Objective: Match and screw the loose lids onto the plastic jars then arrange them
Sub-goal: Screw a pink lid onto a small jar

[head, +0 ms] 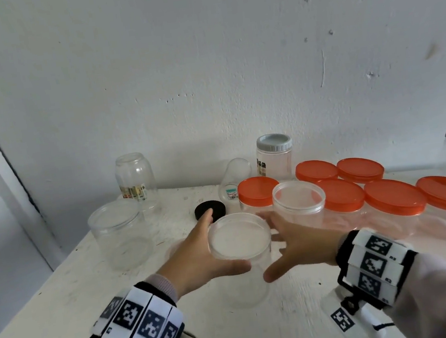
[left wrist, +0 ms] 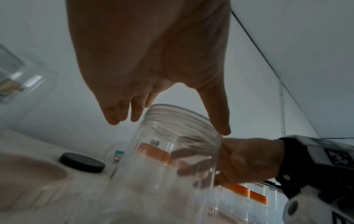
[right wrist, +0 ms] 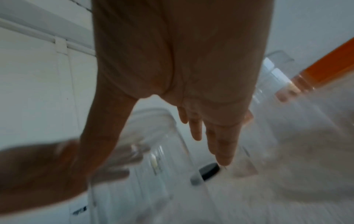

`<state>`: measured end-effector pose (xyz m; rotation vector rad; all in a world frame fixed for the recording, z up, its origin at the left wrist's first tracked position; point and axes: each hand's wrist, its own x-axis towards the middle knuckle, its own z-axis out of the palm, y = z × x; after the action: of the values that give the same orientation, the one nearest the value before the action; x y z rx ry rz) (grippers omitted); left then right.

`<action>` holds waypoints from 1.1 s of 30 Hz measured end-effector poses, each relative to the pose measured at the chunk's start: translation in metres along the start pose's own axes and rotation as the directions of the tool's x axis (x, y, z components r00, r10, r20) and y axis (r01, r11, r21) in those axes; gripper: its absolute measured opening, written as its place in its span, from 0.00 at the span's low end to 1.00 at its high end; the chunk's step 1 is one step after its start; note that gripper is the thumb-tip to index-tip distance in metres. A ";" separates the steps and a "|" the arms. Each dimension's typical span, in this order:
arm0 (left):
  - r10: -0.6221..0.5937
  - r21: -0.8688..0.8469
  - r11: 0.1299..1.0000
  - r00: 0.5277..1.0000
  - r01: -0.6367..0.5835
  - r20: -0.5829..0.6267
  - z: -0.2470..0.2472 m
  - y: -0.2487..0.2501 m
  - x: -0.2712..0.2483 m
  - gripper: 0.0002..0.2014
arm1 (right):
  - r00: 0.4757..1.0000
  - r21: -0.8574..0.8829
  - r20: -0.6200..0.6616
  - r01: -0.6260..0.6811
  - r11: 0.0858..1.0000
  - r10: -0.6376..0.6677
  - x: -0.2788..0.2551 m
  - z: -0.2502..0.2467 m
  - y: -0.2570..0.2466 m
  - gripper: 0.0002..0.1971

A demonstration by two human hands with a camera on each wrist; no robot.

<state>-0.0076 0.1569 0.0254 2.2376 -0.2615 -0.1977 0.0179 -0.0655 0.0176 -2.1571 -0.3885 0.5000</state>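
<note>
Now, head view: a clear round plastic jar (head: pixel 242 255), lidless and smooth-walled, stands on the worn white desk (head: pixel 64 311) between both hands
Left hand (head: pixel 199 253): fingers straight along the jar's left side, thumb across its near wall, grip apart
Right hand (head: pixel 295 240): fingers spread at the jar's right side, thumb forward, grip apart
Around: six flat orange lids (head: pixel 393 196) to the right, on clear jars where the bodies show; one black lid (head: pixel 210 209) loose behind the left hand; another open jar (head: pixel 299 199) just behind the right hand
Left wrist view: ribbed thread shows round the jar's mouth; the thumb tip touches the rim
Right wrist view: blurred; straight fingers (right wrist: pixel 220 141) beside clear plastic
</note>
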 end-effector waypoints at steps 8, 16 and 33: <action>0.077 -0.163 0.984 0.997 -0.074 0.010 0.020 -0.027 0.004 0.44 | 0.990 -0.548 0.076 0.138 0.825 -0.115 0.004 -0.006 -0.061 0.54; 0.028 -0.161 0.987 1.000 -0.026 0.010 0.022 -0.034 0.009 0.52 | 0.992 -0.770 0.125 0.090 0.632 0.010 0.020 0.007 -0.089 0.50; -0.001 -0.129 0.992 1.000 -0.001 -0.012 0.022 -0.034 0.012 0.48 | 0.984 -0.783 0.162 0.084 0.616 0.072 0.027 0.007 -0.097 0.49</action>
<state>0.0030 0.1584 -0.0149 2.1099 -0.2361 -0.1960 0.0288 0.0069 0.0865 -2.9799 -0.8464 0.5891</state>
